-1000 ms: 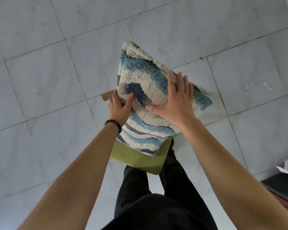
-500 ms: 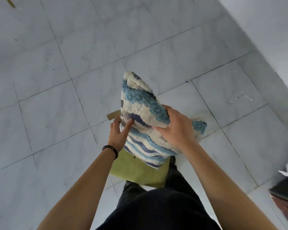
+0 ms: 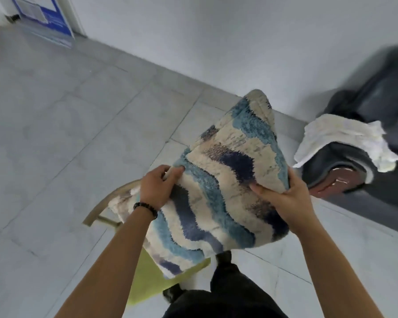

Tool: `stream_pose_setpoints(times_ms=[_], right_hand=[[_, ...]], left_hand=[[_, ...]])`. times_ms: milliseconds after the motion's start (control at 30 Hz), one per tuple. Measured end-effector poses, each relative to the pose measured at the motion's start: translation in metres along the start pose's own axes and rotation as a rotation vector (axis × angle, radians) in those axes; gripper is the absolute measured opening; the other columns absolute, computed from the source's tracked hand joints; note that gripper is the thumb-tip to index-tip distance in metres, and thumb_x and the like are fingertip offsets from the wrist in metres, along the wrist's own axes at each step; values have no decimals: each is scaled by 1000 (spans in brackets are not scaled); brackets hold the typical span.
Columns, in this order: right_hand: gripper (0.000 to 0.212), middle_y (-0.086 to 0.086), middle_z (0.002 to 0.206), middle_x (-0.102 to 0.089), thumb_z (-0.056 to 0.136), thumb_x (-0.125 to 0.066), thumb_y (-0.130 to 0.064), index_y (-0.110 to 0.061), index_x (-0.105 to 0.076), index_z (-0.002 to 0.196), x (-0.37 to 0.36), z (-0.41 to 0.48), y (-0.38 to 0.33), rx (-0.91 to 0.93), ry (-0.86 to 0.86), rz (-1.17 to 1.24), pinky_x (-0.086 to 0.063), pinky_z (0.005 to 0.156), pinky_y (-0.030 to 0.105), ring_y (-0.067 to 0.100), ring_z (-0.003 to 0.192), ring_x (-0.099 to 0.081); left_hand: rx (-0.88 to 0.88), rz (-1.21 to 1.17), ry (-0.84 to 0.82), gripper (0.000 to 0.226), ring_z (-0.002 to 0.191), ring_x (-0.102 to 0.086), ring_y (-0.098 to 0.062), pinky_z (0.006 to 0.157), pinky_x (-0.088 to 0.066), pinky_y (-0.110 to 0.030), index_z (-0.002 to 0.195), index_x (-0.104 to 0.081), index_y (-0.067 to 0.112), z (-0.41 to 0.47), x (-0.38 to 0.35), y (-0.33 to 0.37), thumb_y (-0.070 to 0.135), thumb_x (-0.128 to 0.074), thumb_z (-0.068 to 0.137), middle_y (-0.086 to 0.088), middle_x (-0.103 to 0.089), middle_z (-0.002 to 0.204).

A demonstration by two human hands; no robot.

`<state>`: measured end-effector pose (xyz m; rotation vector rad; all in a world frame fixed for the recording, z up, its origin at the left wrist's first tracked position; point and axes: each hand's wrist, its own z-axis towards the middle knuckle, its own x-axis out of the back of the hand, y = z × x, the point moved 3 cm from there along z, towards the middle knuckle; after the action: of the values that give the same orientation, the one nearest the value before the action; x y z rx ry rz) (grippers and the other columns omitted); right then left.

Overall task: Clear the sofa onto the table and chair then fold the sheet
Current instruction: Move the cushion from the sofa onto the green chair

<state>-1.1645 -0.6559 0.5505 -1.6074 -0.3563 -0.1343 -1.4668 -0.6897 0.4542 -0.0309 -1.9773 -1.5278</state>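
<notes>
A shaggy cushion [image 3: 228,171] with blue, navy and cream waves stands tilted over the chair [image 3: 147,281], which has a green seat and a curved wooden back. My left hand [image 3: 157,187] grips the cushion's left edge. My right hand [image 3: 285,198] grips its right edge, thumb on the front. A second, similar cushion [image 3: 122,200] shows behind my left wrist, lying on the chair. At the right is the dark sofa [image 3: 365,106], with a crumpled white sheet [image 3: 340,138] draped over its arm.
Grey floor tiles spread to the left and behind the chair. A white wall runs along the back. A blue and white board [image 3: 44,17] leans against the wall at the top left. My dark trousers and a shoe show at the bottom.
The view has swung up and right, bringing the sofa and sheet into sight. Both hands shifted to the cushion's side edges, and it now stands higher over the chair.
</notes>
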Motion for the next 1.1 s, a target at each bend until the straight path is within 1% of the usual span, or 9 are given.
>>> stream_pose_setpoints(times_ms=[100,200,333,533,667,767,933,1000,1100], right_hand=[[71,-20,108,-71,52,-94,-40,-45,-61,116,66,-28,28,-24,212,46,-57,81,29,-1,98,-67],[78,-25,112,-67,55,-95,-39,-57,-55,119,133,-56,56,7,412,74,-57,76,21,-3,104,-63],[93,0,133,-57,64,-92,-32,-37,-43,142,228,-83,110,-53,607,58,-51,95,52,23,124,-54],[121,-9,156,-8,70,-83,-52,-38,3,154,378,-123,137,13,842,-214,-34,112,57,18,147,-13],[107,16,163,-2,78,-76,-54,-16,-14,156,473,-132,124,191,950,-657,-21,117,58,30,152,-2],[94,19,162,-9,77,-74,-54,-22,-29,153,536,-121,120,250,862,-954,-13,118,60,38,151,-1],[126,13,164,-7,53,-81,-65,-27,-21,156,628,-66,154,97,673,-1230,-4,117,63,38,151,1],[126,11,157,-27,50,-82,-66,-25,-25,155,660,-38,179,-9,645,-1264,-7,115,63,36,148,-14],[96,2,114,-54,54,-83,-64,-23,-54,136,715,10,222,-93,627,-1264,-25,109,56,29,115,-47]], left_hand=[[-183,90,-37,57,58,-51,-23,53,-39,-39,64,-51,14,-19,-54,58,67,-52,84,-5,-52,59],[-412,241,-4,50,76,-40,-22,69,-31,-36,64,-43,18,-48,-112,120,62,-48,88,0,-45,76],[-601,192,-129,41,80,-46,-15,87,-36,-42,72,-50,25,-83,-198,203,63,-50,87,7,-52,78],[-649,-21,-244,45,73,-56,-29,68,-50,-51,70,-42,31,-146,-355,326,72,-59,71,-1,-54,68],[-698,-4,-367,50,87,-55,-36,76,-47,-50,72,-40,28,-188,-465,391,74,-59,69,-3,-53,72],[-873,71,-388,46,74,-41,-12,74,-25,-32,74,-40,23,-216,-528,428,66,-58,77,10,-42,70],[-1082,99,-421,39,74,-35,-8,74,-21,-31,81,-43,20,-223,-626,465,57,-52,85,12,-40,75],[-1126,91,-450,37,75,-41,-13,76,-22,-30,81,-46,17,-212,-674,470,54,-52,87,7,-45,77],[-1116,57,-479,38,72,-47,-18,76,-27,-33,79,-47,17,-184,-757,486,54,-53,87,5,-48,76]])
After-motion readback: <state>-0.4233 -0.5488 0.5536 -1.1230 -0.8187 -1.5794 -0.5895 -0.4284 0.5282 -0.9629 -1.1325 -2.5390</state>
